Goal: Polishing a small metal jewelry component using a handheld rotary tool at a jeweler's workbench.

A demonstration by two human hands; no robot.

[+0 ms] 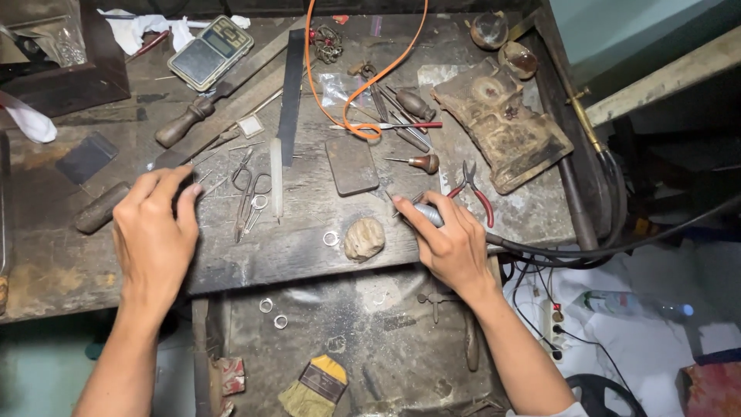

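Right hand (pixel 455 249), lower right of centre: fingers closed round a metal rotary handpiece (pixel 429 214), its black flexible shaft (pixel 587 251) trailing off to the right edge. Pen-style hold, tip aimed up and left toward the bench middle; looks like a grip chosen for fine control. Whether a bit is fitted cannot be told.

Left hand (pixel 154 232), left of centre: palm down, fingers half curled over something dark on the bench top; what is under it, and whether it is gripped, cannot be told.

Between the hands, on the worn wooden bench (pixel 309 247): a small silver ring (pixel 330 239) lying flat, just beside a tan lump-shaped block (pixel 363 238), both within easy reach of the handpiece tip. Two more rings (pixel 273 313) sit lower, on the tray below the bench edge.

Further out: scissors and tweezers (pixel 251 197) left of centre, red-handled pliers (pixel 478 197) just above the right hand, a dark flat stone (pixel 351 164), orange cable (pixel 363 85) looping at top centre, digital scale (pixel 210 52) upper left, brush (pixel 315 386) at bottom.
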